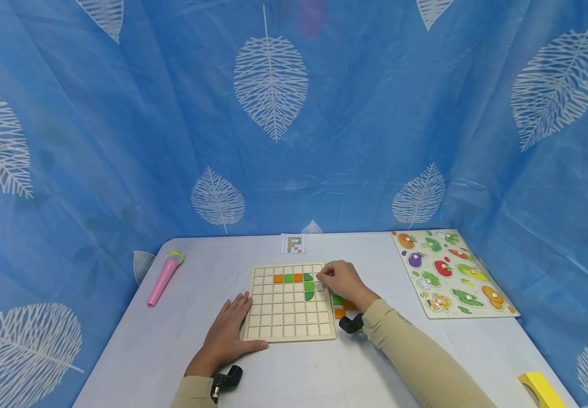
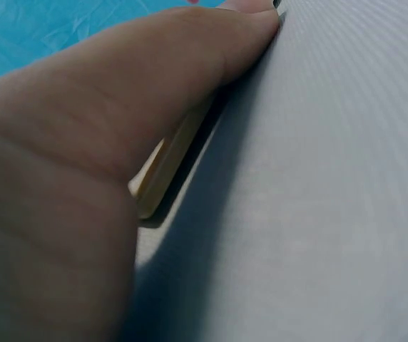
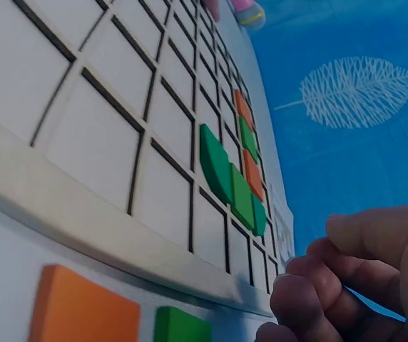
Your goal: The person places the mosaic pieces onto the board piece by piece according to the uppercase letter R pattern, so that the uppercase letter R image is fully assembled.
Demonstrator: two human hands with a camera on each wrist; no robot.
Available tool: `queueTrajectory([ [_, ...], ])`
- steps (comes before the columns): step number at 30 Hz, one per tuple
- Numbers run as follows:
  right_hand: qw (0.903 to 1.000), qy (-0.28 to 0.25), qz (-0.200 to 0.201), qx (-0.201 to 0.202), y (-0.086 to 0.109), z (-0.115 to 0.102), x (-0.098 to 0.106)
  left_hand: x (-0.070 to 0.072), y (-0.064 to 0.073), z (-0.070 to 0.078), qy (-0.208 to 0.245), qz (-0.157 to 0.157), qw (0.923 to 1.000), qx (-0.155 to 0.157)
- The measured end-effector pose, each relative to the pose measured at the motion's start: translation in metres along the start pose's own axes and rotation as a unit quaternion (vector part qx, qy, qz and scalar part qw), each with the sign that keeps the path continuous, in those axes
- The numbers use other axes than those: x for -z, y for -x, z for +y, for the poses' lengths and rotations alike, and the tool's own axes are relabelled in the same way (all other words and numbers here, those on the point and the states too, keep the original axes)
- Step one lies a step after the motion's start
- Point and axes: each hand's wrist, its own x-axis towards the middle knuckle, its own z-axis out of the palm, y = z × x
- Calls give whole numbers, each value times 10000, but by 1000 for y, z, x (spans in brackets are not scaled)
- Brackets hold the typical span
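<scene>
A wooden grid board (image 1: 275, 314) lies on the white table. Its upper row has an orange tile (image 1: 278, 279), a green tile (image 1: 288, 278), another orange tile (image 1: 298, 277) and a dark green rounded tile (image 1: 308, 277). Below that last one come a light green tile (image 1: 309, 286) and a second dark green rounded tile (image 1: 309, 295). My left hand (image 1: 228, 331) rests at the board's lower left corner, fingers along the left side, thumb (image 2: 211, 50) along the front edge. Over the right edge hovers my right hand (image 1: 343, 279), its fingers (image 3: 297, 296) loosely bent; no tile shows between them.
Loose orange and green tiles (image 1: 339, 313) lie right of the board, partly under my right wrist. A pattern card (image 1: 292, 243) is behind the board. A pink toy microphone (image 1: 163, 280) lies left, a vegetable puzzle (image 1: 454, 275) right, and a yellow block (image 1: 542, 390) at front right.
</scene>
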Motion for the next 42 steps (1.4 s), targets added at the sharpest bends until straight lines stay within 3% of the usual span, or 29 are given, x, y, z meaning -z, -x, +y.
queueTrajectory([
  [6,9999,2,115,-77,-5,3,10,-1,0,0,-37,128,9999,-63],
  [19,9991,149,218,-343,-12,12,30,-2,-1,0,-122,-16,9999,20],
  [34,9979,371,-531,-22,-8,33,56,0,-1,2,-107,20,9999,91],
  [42,9957,555,-742,55,-4,39,68,1,-2,0,-139,-43,9999,28],
])
